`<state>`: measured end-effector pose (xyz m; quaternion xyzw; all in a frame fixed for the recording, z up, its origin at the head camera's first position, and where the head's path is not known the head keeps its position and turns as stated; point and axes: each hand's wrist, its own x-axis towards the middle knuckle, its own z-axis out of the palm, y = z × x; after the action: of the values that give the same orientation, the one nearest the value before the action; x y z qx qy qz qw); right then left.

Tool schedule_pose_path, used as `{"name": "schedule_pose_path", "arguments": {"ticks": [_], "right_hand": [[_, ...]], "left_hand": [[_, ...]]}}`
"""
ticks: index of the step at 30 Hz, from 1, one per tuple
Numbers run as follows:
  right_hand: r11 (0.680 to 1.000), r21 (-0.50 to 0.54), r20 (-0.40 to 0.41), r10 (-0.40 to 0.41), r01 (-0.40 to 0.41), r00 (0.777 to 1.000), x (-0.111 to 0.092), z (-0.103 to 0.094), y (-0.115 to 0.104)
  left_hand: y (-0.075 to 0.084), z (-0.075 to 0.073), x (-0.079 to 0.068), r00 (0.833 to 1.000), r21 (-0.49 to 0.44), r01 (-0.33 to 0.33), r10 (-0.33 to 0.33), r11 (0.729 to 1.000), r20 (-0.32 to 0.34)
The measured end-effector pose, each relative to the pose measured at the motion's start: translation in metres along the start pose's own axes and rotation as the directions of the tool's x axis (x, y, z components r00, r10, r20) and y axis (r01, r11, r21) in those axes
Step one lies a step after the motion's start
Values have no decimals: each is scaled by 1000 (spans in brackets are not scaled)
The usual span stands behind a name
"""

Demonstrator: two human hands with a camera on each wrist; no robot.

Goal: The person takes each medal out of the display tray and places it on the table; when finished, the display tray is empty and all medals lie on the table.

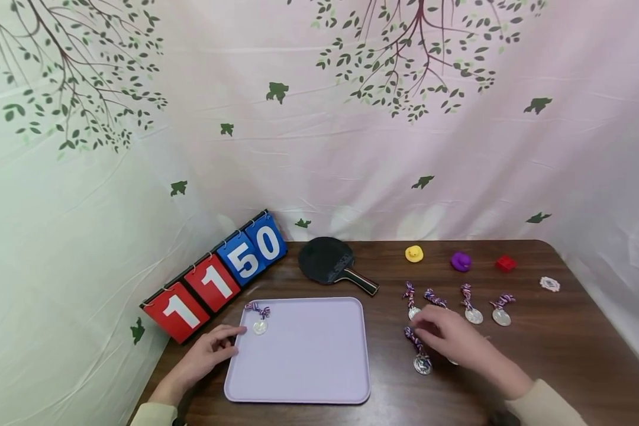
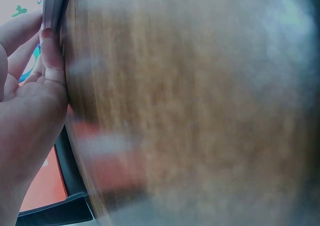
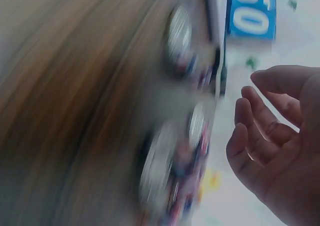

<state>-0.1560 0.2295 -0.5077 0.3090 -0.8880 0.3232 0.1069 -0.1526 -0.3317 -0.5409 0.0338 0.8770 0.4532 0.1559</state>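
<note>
My left hand (image 1: 209, 353) rests its fingertips against the left rim of a lilac tray (image 1: 298, 378). In the left wrist view, the thumb (image 2: 52, 56) touches the tray edge. On the tray's upper left lies a silver medal (image 1: 260, 326) with a bundled striped ribbon. My right hand (image 1: 452, 337) hovers over several similar medals right of the tray, its fingers loosely bent with nothing between them. One medal (image 1: 422, 363) lies just left of and below that hand; others, such as this medal (image 1: 473, 315), lie beyond it. The hand partly covers some of them. Medals are blurred in the right wrist view.
A flip scoreboard (image 1: 213, 281) reading 11 and 50 stands at left. Behind the tray lies a black table tennis paddle (image 1: 326, 260). Along the back right are a yellow duck (image 1: 414, 254), a purple duck (image 1: 461, 261), a red block (image 1: 506, 263) and a white tag (image 1: 549, 284).
</note>
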Motion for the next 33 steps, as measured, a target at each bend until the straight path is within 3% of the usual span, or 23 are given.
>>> {"name": "schedule_pose_path", "arguments": {"ticks": [8,16,21,27,33], "right_hand": [[982,172,135,-98,74,986,69,56,-53],[984,175,322,-98,43,942,127,118,-93],[990,143,393,-69,13,917,152,156,-114],[996,75,438,14,-52,899,172,188,-135],[1000,-9,415,31,-30,909,184,211,-151]], "left_hand": [[0,0,0,1000,-15,-5,5,1000,-10],[0,-1,0,1000,2,-9,9,1000,-5],[0,-2,0,1000,28,-9,9,1000,-1],[-1,-2,4,999,45,-33,32,998,20],[-4,-4,4,999,6,-44,43,999,28]]}}
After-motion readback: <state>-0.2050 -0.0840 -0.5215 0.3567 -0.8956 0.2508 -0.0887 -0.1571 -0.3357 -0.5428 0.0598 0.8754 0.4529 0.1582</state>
